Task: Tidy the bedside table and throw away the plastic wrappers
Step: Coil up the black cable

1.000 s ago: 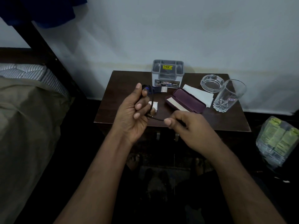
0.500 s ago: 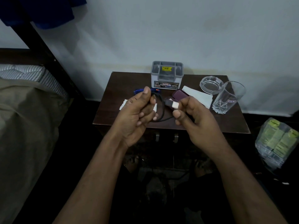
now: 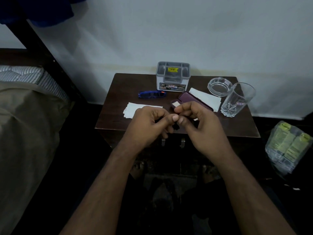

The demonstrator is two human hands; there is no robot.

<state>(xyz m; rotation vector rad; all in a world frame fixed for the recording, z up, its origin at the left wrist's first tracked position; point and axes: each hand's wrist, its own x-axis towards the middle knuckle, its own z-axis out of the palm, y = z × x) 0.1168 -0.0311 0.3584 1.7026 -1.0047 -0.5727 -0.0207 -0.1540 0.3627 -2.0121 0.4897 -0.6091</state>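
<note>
Head view, both hands [image 3: 176, 126] pinching small black cable [image 3: 176, 127]

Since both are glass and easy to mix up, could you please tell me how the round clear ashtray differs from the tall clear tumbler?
The round clear glass ashtray is low and wide; the tall clear glass tumbler is narrow and upright. The ashtray sits nearer the wall, the tumbler in front of it, nearer the table's right edge. The tumbler carries a small printed logo; the ashtray shows none. Both look empty and stand on the dark wooden bedside table.

Bedroom: bed [image 3: 25, 107] beside bedside table [image 3: 128, 85], white wall [image 3: 186, 31] behind.
</note>
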